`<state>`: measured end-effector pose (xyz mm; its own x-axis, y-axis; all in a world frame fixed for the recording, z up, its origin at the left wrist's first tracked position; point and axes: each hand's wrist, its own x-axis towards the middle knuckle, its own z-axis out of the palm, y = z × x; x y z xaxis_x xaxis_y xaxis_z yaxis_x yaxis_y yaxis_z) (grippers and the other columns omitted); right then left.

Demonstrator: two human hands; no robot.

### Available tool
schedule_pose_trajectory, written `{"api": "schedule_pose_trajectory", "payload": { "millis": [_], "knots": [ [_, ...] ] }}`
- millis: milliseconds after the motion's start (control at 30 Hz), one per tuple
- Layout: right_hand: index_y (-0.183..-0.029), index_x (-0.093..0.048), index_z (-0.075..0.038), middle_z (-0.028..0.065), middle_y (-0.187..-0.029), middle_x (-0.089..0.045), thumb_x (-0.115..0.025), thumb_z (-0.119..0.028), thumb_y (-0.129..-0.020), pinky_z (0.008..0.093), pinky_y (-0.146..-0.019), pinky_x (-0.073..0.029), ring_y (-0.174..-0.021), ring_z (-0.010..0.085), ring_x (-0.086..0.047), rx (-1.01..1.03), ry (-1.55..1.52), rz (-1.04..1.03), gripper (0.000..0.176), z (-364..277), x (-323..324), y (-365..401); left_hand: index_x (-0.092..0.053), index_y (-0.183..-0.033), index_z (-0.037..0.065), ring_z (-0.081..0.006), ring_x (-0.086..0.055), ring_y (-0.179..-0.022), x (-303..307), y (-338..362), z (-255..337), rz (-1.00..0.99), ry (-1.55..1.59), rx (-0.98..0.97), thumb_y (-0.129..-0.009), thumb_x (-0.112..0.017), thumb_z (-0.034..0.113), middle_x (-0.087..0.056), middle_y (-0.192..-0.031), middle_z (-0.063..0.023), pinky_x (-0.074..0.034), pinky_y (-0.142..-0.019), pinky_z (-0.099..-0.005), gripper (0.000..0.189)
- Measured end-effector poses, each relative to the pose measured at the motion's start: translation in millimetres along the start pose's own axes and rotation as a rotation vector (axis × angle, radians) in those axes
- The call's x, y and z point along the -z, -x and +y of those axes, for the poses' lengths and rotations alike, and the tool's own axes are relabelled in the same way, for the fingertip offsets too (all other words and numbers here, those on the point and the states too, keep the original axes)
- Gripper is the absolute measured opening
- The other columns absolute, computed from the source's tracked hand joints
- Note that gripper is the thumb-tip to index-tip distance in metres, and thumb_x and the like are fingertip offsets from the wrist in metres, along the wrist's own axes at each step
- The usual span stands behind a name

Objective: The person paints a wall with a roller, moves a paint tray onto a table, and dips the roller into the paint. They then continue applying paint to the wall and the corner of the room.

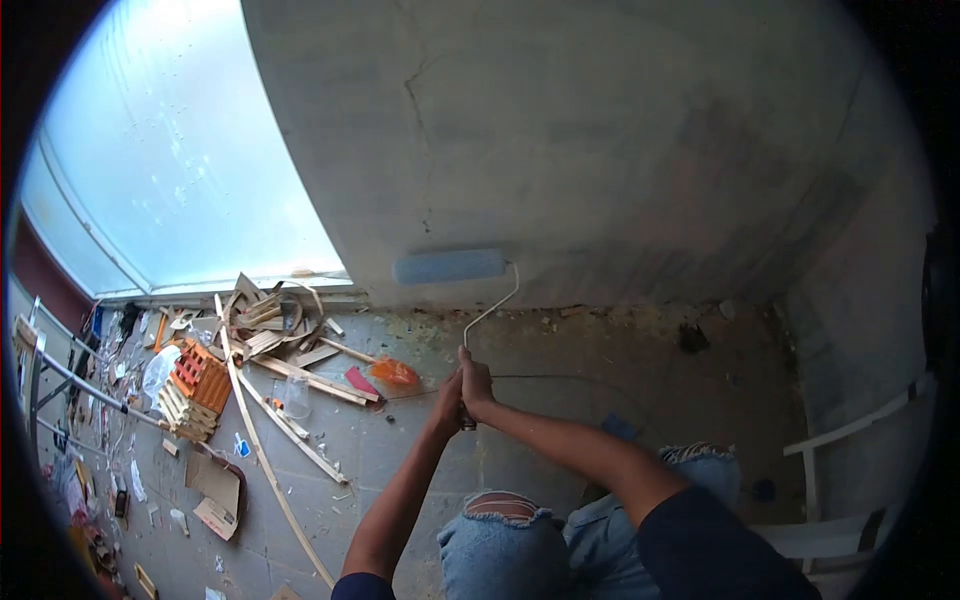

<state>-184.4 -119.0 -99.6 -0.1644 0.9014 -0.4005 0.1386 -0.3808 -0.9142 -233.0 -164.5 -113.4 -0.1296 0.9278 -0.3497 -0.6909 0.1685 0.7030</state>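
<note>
A paint roller with a pale blue-grey sleeve (450,266) lies level against the lower part of the grey wall (580,130). Its bent wire frame runs down to a handle at the middle of the view. Both hands are wrapped round that handle, close together. My right hand (476,384) grips the upper part, and my left hand (450,405) is beside it, slightly lower and to the left. The hands cover most of the handle. A crack (416,105) runs down the wall above the roller.
Wood scraps (265,325) and long strips (250,430) lie on the littered floor at left, near an orange bag (395,372), an orange crate (200,378) and torn cardboard (216,495). A bright window (180,140) is upper left; a white frame (812,480) stands right.
</note>
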Motion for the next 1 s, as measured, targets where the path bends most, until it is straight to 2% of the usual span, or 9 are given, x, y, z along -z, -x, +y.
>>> {"api": "schedule_pose_trajectory", "payload": {
  "millis": [133, 167, 267, 367, 500, 600, 667, 800, 1000],
  "knots": [
    [-0.060, -0.046, -0.005, 0.0041, -0.055, -0.046, -0.048, -0.059, -0.082, 0.0355, -0.051, -0.040, -0.053, 0.0191, -0.050, -0.145, -0.011, -0.273, 0.057, -24, 71, 2, -0.048, -0.107, 0.006, -0.0153, -0.057, -0.078, -38, -6, -14, -0.226, 0.001, 0.081, -0.092, -0.042, 0.033, -0.056, -0.090, -0.0054, -0.047, -0.065, -0.0273, 0.031],
    [-0.058, -0.040, -0.012, 0.0000, -0.050, -0.041, -0.050, -0.057, -0.081, 0.0294, -0.038, -0.033, -0.041, 0.0134, -0.042, -0.081, -0.070, -0.300, 0.052, -43, 90, 13, -0.047, -0.108, 0.006, -0.0156, -0.057, -0.077, -47, -10, -20, -0.282, 0.021, 0.130, -0.092, -0.041, 0.033, -0.055, -0.089, -0.0057, -0.048, -0.064, -0.0276, 0.032],
    [-0.057, -0.039, -0.012, -0.0003, -0.048, -0.039, -0.050, -0.056, -0.082, 0.0269, -0.031, -0.027, -0.036, 0.0107, -0.039, -0.144, -0.056, -0.405, 0.052, -65, 148, 16, -0.047, -0.107, 0.006, -0.0178, -0.057, -0.079, -100, -4, -18, -0.368, -0.133, 0.163, -0.092, -0.040, 0.034, -0.055, -0.091, -0.0073, -0.048, -0.064, -0.0311, 0.032],
    [-0.056, -0.039, -0.012, -0.0008, -0.046, -0.037, -0.049, -0.055, -0.083, 0.0257, -0.028, -0.026, -0.033, 0.0095, -0.037, -0.199, -0.093, -0.409, 0.052, -57, 204, 11, -0.043, -0.110, 0.005, -0.0190, -0.058, -0.076, -119, -41, -61, -0.556, -0.215, 0.236, -0.092, -0.041, 0.033, -0.055, -0.089, -0.0088, -0.049, -0.062, -0.0330, 0.034],
    [-0.063, -0.042, -0.010, -0.0005, -0.049, -0.039, -0.048, -0.054, -0.084, 0.0256, -0.029, -0.029, -0.036, 0.0098, -0.040, -0.014, -0.183, -0.198, 0.049, -27, 235, 10, -0.038, -0.118, 0.005, -0.0209, -0.058, -0.084, -149, -44, -71, -0.580, -0.291, 0.296, -0.090, -0.045, 0.036, -0.055, -0.096, -0.0104, -0.049, -0.070, -0.0339, 0.043],
    [-0.067, -0.043, -0.009, -0.0003, -0.052, -0.040, -0.047, -0.052, -0.086, 0.0265, -0.031, -0.028, -0.038, 0.0092, -0.039, 0.054, -0.304, -0.040, 0.047, 3, 235, -18, -0.037, -0.121, 0.003, -0.0201, -0.055, -0.091, -155, -68, -92, -0.479, -0.553, 0.169, -0.090, -0.044, 0.037, -0.054, -0.099, -0.0110, -0.046, -0.077, -0.0315, 0.046],
    [-0.070, -0.044, -0.009, -0.0003, -0.054, -0.041, -0.046, -0.052, -0.086, 0.0270, -0.032, -0.028, -0.039, 0.0085, -0.038, 0.149, -0.349, 0.034, 0.046, 33, 236, -57, -0.039, -0.117, 0.003, -0.0201, -0.058, -0.082, -155, -99, -115, -0.401, -0.554, 0.038, -0.090, -0.045, 0.036, -0.056, -0.095, -0.0108, -0.047, -0.069, -0.0302, 0.044],
    [-0.069, -0.043, -0.009, -0.0011, -0.066, -0.043, -0.045, -0.049, -0.088, 0.0265, -0.048, -0.034, -0.058, 0.0062, -0.041, 0.140, -0.342, -0.132, 0.045, 23, 252, -103, -0.041, -0.114, 0.000, -0.0231, -0.059, -0.084, -165, -140, -111, -0.290, -0.760, -0.124, -0.090, -0.044, 0.033, -0.057, -0.093, -0.0152, -0.046, -0.068, -0.0326, 0.041],
    [-0.072, -0.043, -0.005, -0.0013, -0.074, -0.040, -0.042, -0.046, -0.091, 0.0283, -0.061, -0.035, -0.072, 0.0081, -0.037, 0.525, -0.208, 0.075, 0.045, -129, 264, -78, -0.044, -0.106, -0.003, -0.0231, -0.057, -0.077, -275, -128, -30, -0.198, -0.796, -0.674, -0.091, -0.042, 0.029, -0.057, -0.085, -0.0197, -0.044, -0.068, -0.0358, 0.035]
  ]
}}
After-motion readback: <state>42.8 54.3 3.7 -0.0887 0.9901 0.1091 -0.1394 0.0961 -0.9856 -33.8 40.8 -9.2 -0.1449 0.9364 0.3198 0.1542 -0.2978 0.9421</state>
